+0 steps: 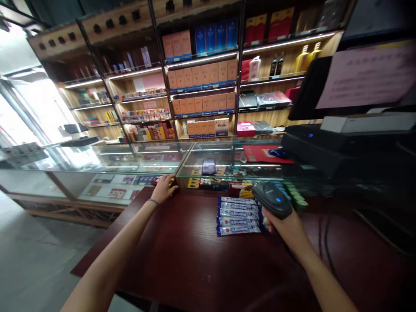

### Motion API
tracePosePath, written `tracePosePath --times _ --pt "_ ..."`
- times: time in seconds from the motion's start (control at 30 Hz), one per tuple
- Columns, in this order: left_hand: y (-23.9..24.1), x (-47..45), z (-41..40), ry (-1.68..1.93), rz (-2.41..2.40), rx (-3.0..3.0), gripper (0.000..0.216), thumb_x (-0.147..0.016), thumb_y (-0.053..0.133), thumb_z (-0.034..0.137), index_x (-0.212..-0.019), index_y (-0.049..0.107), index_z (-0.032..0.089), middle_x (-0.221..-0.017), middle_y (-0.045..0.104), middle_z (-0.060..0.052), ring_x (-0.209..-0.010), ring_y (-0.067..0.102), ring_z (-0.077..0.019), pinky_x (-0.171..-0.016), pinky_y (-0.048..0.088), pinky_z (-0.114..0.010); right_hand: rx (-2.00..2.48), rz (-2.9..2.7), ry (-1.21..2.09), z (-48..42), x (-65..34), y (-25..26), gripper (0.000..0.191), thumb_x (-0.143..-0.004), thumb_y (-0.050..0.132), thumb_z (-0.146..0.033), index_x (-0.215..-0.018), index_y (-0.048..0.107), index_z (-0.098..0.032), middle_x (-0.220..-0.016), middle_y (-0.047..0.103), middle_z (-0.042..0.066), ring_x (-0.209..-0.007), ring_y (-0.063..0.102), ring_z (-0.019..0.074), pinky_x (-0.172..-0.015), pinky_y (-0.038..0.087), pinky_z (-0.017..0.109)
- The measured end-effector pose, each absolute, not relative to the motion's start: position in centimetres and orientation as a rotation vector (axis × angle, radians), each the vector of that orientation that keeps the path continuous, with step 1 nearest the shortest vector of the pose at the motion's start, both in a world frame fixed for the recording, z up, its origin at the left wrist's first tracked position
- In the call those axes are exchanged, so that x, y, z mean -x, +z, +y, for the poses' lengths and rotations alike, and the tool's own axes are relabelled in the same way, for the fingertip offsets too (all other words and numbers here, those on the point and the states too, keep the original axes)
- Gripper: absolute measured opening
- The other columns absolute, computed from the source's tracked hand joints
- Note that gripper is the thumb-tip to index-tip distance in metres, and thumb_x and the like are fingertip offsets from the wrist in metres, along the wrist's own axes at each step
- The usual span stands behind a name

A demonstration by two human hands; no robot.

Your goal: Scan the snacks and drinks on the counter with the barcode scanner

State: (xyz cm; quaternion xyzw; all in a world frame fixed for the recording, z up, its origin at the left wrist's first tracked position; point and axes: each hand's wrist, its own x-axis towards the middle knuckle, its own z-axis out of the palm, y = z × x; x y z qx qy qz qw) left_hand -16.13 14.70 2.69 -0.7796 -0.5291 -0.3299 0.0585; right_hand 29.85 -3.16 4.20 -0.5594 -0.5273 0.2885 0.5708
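My right hand [276,222] grips a black handheld barcode scanner [273,199] with a small blue light on top. Beneath and left of the scanner, several blue-and-white snack packets [238,216] lie in a row on the dark red wooden table [182,264]. Over at the table's far left corner, beside the glass counter, my left hand [163,189] is closed around a small dark-and-yellow packet [172,182], mostly covered by the fingers. A dark band circles the left wrist.
A glass display counter [156,158] runs along the back, holding small packs. On its top are a small lit screen [208,167] and a mouse [276,153] on a red mat. Green rolls [296,195] stand right of the scanner. A monitor [308,91] and cables occupy the right.
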Motion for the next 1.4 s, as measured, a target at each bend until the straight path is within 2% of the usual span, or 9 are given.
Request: tracePosePath --times 0.1,0.23,0.4,0.6,0.73,0.87,1.17,1.27,1.4 --pt "2.7 10.9 13.8 -1.168 -1.43 2.398 0.041 -0.094 0.062 0.032 -0.134 0.058 0.022 -0.129 0.061 -0.013 -0.123 0.059 -0.0294 -0.11 0.047 -0.05 1.281 -1.193 0.665 -3.2 -30.8 4.7 0.037 -0.079 0.075 -0.053 -0.095 0.056 -0.026 -0.054 0.058 -0.006 -0.039 0.053 0.0158 -0.041 0.047 0.029" --pt "2.6 2.8 12.6 -1.225 -1.214 2.566 0.034 -0.096 0.058 0.026 -0.13 0.06 0.023 -0.126 0.062 -0.012 -0.123 0.059 -0.0269 -0.11 0.048 -0.047 1.272 -1.122 0.672 -3.0 -32.3 5.0 0.044 -0.074 0.08 -0.058 -0.095 0.059 -0.027 -0.057 0.061 -0.004 -0.039 0.054 0.0172 -0.039 0.047 0.031" --pt "1.9 -5.8 12.1 -1.262 -1.18 2.786 0.04 -0.088 0.066 0.015 -0.127 0.064 0.024 -0.132 0.061 -0.011 -0.128 0.056 -0.0285 -0.114 0.045 -0.051 1.254 -1.081 0.684 -3.0 -33.7 5.0 0.047 -0.075 0.077 -0.062 -0.1 0.059 -0.027 -0.055 0.059 -0.004 -0.038 0.052 0.0176 -0.038 0.046 0.032" --pt "1.2 -12.7 13.0 -1.553 -1.204 3.002 0.04 -0.077 0.072 0.007 -0.112 0.073 0.027 -0.122 0.067 -0.011 -0.124 0.058 -0.031 -0.118 0.039 -0.051 1.216 -1.038 0.692 -2.9 -34.0 5.2 0.043 -0.079 0.076 -0.057 -0.099 0.052 -0.028 -0.054 0.057 -0.006 -0.037 0.051 0.0162 -0.037 0.042 0.029" --pt "0.8 -15.6 13.8 -1.257 -1.267 3.012 0.037 -0.076 0.073 0.007 -0.107 0.073 0.026 -0.117 0.068 -0.012 -0.121 0.058 -0.0318 -0.115 0.04 -0.048 1.229 -1.023 0.725 -3.2 -33.8 5.6 0.044 -0.078 0.077 -0.056 -0.1 0.052 -0.027 -0.054 0.057 -0.005 -0.037 0.052 0.0174 -0.037 0.042 0.03" --pt "0.2 -16.9 14.0 -0.922 -1.359 2.942 0.021 -0.081 0.071 0.01 -0.097 0.071 0.023 -0.104 0.068 -0.013 -0.115 0.06 -0.0322 -0.108 0.043 -0.047 1.241 -1.019 0.715 -3.4 -33.6 5.8 0.049 -0.078 0.077 -0.057 -0.106 0.051 -0.027 -0.055 0.057 -0.005 -0.039 0.052 0.0177 -0.037 0.043 0.03" --pt "0.7 -15.8 13.3 -0.866 -1.375 2.923 0.016 -0.087 0.063 0.01 -0.095 0.068 0.023 -0.098 0.07 -0.012 -0.104 0.065 -0.0295 -0.101 0.047 -0.043 1.221 -1.013 0.728 -3.2 -33.7 5.3 0.053 -0.075 0.078 -0.064 -0.101 0.052 -0.027 -0.057 0.058 -0.005 -0.038 0.051 0.0166 -0.036 0.044 0.03" --pt "1.1 -14.4 13.3 -1.079 -1.35 2.952 0.019 -0.089 0.062 0.012 -0.102 0.068 0.025 -0.099 0.071 -0.011 -0.104 0.067 -0.0275 -0.102 0.047 -0.039 1.2 -1.008 0.745 -3.0 -33.7 5.1 0.048 -0.076 0.079 -0.059 -0.1 0.052 -0.027 -0.055 0.057 -0.006 -0.037 0.05 0.0163 -0.036 0.043 0.03" --pt "1.8 -11.8 12.3 -1.708 -1.347 2.767 0.017 -0.092 0.063 0.023 -0.108 0.07 0.027 -0.109 0.073 -0.011 -0.111 0.066 -0.0294 -0.107 0.045 -0.042 1.193 -1.015 0.72 -3.0 -33.7 5.1 0.045 -0.079 0.078 -0.057 -0.1 0.052 -0.027 -0.053 0.056 -0.006 -0.038 0.05 0.016 -0.037 0.042 0.028"
